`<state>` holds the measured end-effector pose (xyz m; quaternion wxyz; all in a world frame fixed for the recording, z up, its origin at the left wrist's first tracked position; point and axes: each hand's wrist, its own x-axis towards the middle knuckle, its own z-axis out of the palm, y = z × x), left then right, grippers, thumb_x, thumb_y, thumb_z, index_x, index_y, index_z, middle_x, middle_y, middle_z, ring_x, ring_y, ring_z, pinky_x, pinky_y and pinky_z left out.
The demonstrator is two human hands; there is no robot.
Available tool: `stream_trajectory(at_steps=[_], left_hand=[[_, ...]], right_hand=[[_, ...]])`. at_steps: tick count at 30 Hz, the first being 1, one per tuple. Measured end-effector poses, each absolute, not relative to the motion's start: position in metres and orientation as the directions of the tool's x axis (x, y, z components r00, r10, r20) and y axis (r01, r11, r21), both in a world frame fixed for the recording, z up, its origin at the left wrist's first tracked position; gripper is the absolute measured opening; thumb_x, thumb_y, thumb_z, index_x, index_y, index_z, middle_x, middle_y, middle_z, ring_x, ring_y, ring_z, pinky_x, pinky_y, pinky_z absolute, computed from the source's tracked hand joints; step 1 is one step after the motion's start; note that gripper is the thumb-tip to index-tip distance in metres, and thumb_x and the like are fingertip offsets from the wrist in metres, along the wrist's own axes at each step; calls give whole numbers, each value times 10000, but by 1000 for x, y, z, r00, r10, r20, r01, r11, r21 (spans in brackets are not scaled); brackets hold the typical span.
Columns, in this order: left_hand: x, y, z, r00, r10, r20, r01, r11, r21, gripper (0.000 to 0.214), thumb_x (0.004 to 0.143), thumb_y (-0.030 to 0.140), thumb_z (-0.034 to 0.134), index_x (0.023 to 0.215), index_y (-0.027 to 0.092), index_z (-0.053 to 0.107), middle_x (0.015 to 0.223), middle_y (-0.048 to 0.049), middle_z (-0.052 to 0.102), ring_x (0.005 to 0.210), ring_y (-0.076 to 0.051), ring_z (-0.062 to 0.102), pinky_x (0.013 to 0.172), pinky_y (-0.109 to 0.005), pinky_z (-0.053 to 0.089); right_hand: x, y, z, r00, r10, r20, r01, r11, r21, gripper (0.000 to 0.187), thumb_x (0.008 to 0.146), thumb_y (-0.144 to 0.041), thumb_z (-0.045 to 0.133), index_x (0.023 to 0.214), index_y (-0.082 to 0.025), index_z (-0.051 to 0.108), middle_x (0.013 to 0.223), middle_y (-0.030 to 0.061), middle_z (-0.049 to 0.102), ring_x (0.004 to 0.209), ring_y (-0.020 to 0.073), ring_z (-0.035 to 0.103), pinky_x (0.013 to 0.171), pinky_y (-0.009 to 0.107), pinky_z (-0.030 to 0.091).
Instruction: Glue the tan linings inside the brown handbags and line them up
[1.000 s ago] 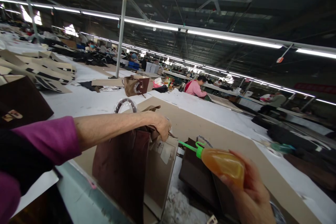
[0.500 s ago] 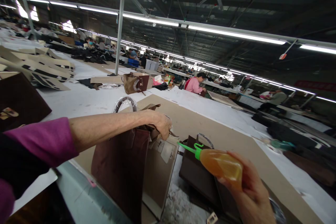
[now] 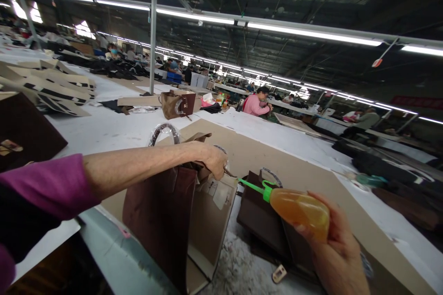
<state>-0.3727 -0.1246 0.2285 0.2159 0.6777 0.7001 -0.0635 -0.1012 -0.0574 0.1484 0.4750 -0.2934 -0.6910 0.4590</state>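
Note:
My left hand (image 3: 213,160) reaches across in a purple sleeve, fingers closed on the top edge of an upright brown bag (image 3: 162,221) with a plastic-wrapped handle. The bag stands with its tan inside facing right. My right hand (image 3: 337,253) grips an amber glue bottle (image 3: 299,207). Its green nozzle points left at the bag's top, close to my left fingers. A second dark brown bag (image 3: 263,221) lies just behind the bottle.
A long sheet of tan cardboard (image 3: 311,179) runs along the white table (image 3: 114,131). A finished bag (image 3: 178,103) stands farther back, flat cardboard pieces (image 3: 48,87) at the left. A person in pink (image 3: 256,103) works at a distant table.
The view has tilted down slightly. My right hand has brought the glue bottle's nozzle a little closer to the bag's top edge. My left hand keeps its hold.

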Motion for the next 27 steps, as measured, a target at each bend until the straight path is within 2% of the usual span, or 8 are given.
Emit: stream_trajectory(at_steps=[4,12,15,21,27], left_hand=[[-367,-129,232,5,924,-383,986,60,157,86,660,144,569,580,113,582,530,-16,505,544,-160,481,514,-263,365],[-361,-135,234,-16,943,-333,989,63,131,102,654,171,582,569,116,593,531,-35,526,529,-160,470,496,-264,336],[-361,-137,232,-20,948,-317,990,62,124,111,663,159,568,594,92,625,539,-51,541,531,-161,465,501,-269,331],[-360,-140,228,16,959,-282,997,5,73,140,679,160,551,628,79,653,530,-50,523,509,-157,432,474,-277,303],[-356,-140,222,-16,957,-290,1000,21,15,164,690,176,553,653,73,676,495,-51,504,457,-133,368,444,-286,259]], right_hand=[[-94,-57,141,-375,865,333,-39,345,-938,581,631,-334,795,1158,-304,553,1055,-28,636,896,167,583,777,165,445],[-97,-53,146,-425,830,361,-45,379,-924,571,617,-316,806,1133,-305,561,1027,-10,649,885,194,604,778,211,477],[-99,-52,147,-446,814,372,-48,393,-918,532,646,-331,793,1122,-315,557,1025,-18,653,887,179,610,791,200,475],[-93,-53,144,-458,806,374,58,447,-893,507,641,-385,793,1092,-301,577,1019,-11,645,845,172,612,740,183,480],[-93,-61,144,-450,822,349,31,405,-914,499,668,-364,778,1119,-309,572,1021,-26,647,859,164,599,745,169,465]])
